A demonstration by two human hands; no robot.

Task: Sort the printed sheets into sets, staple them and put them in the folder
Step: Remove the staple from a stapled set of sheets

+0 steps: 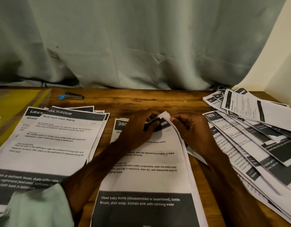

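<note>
Right now my left hand [138, 130] lies across the top of a set of white printed sheets [146, 177] with black header and footer bands, which rests on the brown wooden table [141, 99] straight in front of me. Its fingers curl in at the set's upper right corner [165, 116], where the paper edges are lifted off the table and bent upward. My right hand [190, 130] meets it there from the other side, thumb and fingertips pinching that same raised corner, so both hands grip the set at one spot, almost touching each other. The top page reads about washing a baby bottle. Just to the left sits a second stack of printed sheets [48, 141], slightly fanned, its top page headed "Multi-room Cloth Wiping"; my left forearm crosses its near right corner. To the right, a loose fanned heap of printed sheets [256, 136] spreads along the table edge, partly under my right wrist. Farther back on the left lies a small metal stapler with a blue tip [71, 95], apart from all the paper, and beside it at the far left a translucent yellow plastic folder [14, 108], lying flat. A pale green curtain [141, 38] hangs behind the table, and my pale green sleeve [38, 207] shows at the lower left.
</note>
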